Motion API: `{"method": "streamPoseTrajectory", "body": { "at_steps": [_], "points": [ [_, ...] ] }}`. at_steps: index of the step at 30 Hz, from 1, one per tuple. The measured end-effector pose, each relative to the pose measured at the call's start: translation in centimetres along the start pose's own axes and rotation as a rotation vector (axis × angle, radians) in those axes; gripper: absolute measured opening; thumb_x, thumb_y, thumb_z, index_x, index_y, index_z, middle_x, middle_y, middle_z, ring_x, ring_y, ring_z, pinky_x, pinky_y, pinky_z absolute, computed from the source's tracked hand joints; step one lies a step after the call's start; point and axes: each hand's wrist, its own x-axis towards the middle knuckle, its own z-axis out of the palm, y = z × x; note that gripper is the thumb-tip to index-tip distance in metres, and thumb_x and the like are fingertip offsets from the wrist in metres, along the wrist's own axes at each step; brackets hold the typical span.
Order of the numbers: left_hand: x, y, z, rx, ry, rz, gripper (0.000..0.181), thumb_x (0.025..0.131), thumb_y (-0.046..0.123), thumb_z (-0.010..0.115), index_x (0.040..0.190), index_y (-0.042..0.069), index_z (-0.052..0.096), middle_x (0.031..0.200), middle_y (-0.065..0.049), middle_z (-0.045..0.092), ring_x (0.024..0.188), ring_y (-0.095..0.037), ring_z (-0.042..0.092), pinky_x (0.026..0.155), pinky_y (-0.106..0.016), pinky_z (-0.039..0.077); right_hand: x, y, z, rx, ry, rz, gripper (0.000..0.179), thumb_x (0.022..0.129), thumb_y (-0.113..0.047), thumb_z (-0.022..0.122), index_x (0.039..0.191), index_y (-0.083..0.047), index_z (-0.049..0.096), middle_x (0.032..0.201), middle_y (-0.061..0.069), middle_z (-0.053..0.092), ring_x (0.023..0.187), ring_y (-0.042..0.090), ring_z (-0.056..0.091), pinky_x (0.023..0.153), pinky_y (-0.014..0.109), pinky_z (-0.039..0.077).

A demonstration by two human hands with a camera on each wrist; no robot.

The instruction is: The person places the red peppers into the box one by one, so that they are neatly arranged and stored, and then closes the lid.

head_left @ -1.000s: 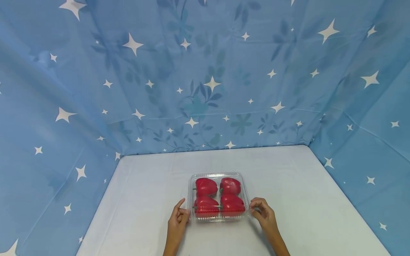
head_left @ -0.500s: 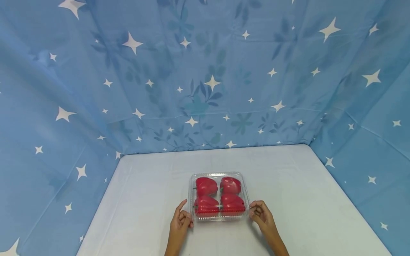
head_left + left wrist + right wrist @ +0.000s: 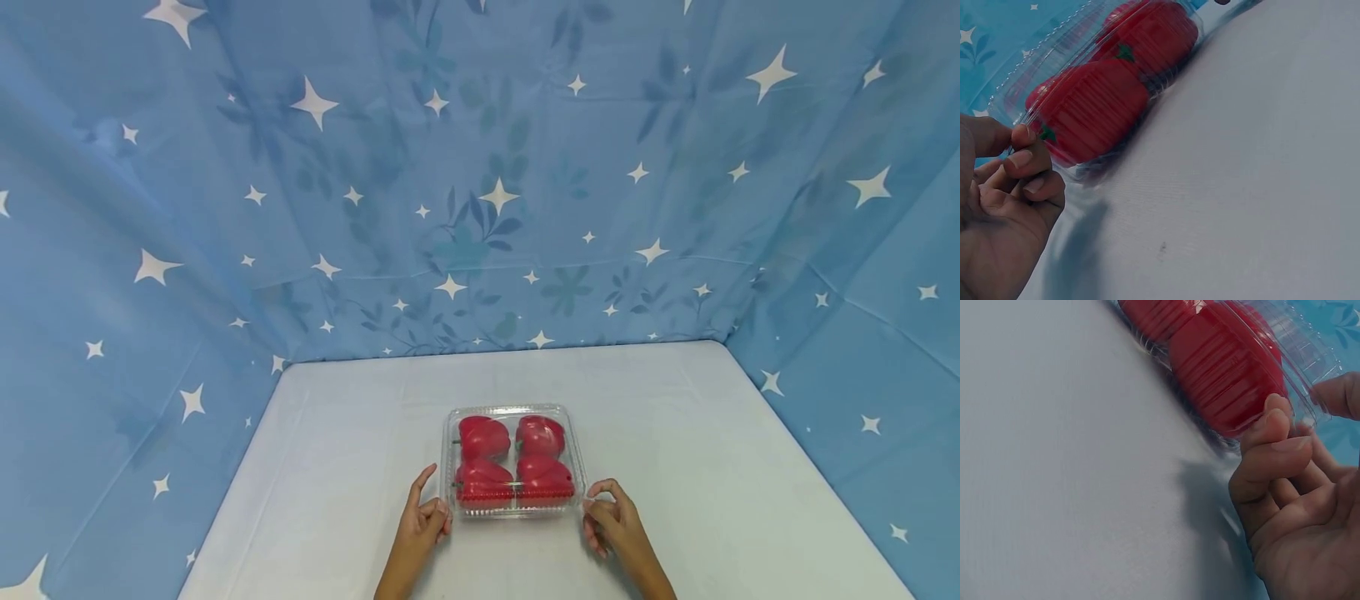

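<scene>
A clear plastic clamshell container (image 3: 513,513) lies on the white table with its lid down. Inside are several red bell peppers (image 3: 542,435) with green stems, arranged in two rows. My left hand (image 3: 417,527) pinches the rim at the near left corner, its index finger stretched up along the side. At the near right corner my right hand (image 3: 619,527) has the rim between thumb and fingers. The left wrist view shows the curled fingers (image 3: 1038,159) against the container's edge. In the right wrist view the thumb (image 3: 1338,395) is on the lid's rim, with fingertips below it.
A white cloth covers the table (image 3: 352,442). Blue curtains (image 3: 480,167) with white stars and leaf prints stand behind it and along both sides.
My left hand has shifted slightly right and down onto the near left corner. The right hand's fingers have slid a little lower along the right corner. The container has hardly moved.
</scene>
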Motion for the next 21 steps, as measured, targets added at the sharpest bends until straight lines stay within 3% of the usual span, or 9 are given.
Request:
{"method": "streamPoseTrajectory", "body": {
  "at_steps": [5, 13, 18, 21],
  "points": [
    [0.2, 0.1, -0.2, -0.031, -0.009, -0.029, 0.060, 0.099, 0.003, 0.050, 0.152, 0.011, 0.023, 0.072, 0.001, 0.056, 0.064, -0.003, 0.053, 0.055, -0.016, 0.044, 0.1, -0.2, -0.2, -0.026, -0.052, 0.044, 0.034, 0.102, -0.014, 0.046, 0.091, 0.018, 0.044, 0.060, 0.000, 0.057, 0.044, 0.006, 0.050, 0.034, 0.017, 0.040],
    [0.2, 0.2, 0.1, -0.031, 0.007, -0.041, 0.059, 0.096, -0.002, 0.046, 0.150, 0.007, 0.026, 0.069, 0.002, 0.054, 0.061, -0.002, 0.051, 0.053, -0.014, 0.042, 0.2, 0.0, -0.5, -0.017, -0.124, 0.067, 0.043, 0.103, -0.019, 0.044, 0.092, 0.023, 0.043, 0.063, -0.002, 0.057, 0.046, 0.004, 0.050, 0.037, 0.013, 0.041],
    [0.1, 0.0, 0.5, 0.023, 0.055, 0.017, 0.054, 0.099, 0.000, 0.047, 0.149, 0.006, 0.030, 0.071, -0.016, 0.059, 0.059, -0.005, 0.054, 0.050, -0.018, 0.047, 0.1, 0.2, -0.6, -0.006, -0.149, 0.058, 0.044, 0.104, -0.018, 0.042, 0.092, 0.024, 0.041, 0.064, -0.004, 0.057, 0.047, 0.003, 0.050, 0.038, 0.012, 0.041],
    [-0.1, -0.2, 0.9, 0.094, 0.114, 0.018, 0.049, 0.102, 0.011, 0.049, 0.148, 0.008, 0.035, 0.093, -0.021, 0.060, 0.072, -0.009, 0.058, 0.055, -0.023, 0.053, 0.0, 0.5, -0.7, 0.005, -0.165, 0.060, 0.045, 0.104, -0.018, 0.041, 0.094, 0.026, 0.040, 0.065, -0.004, 0.058, 0.048, 0.003, 0.051, 0.039, 0.013, 0.042]
  ]
}}
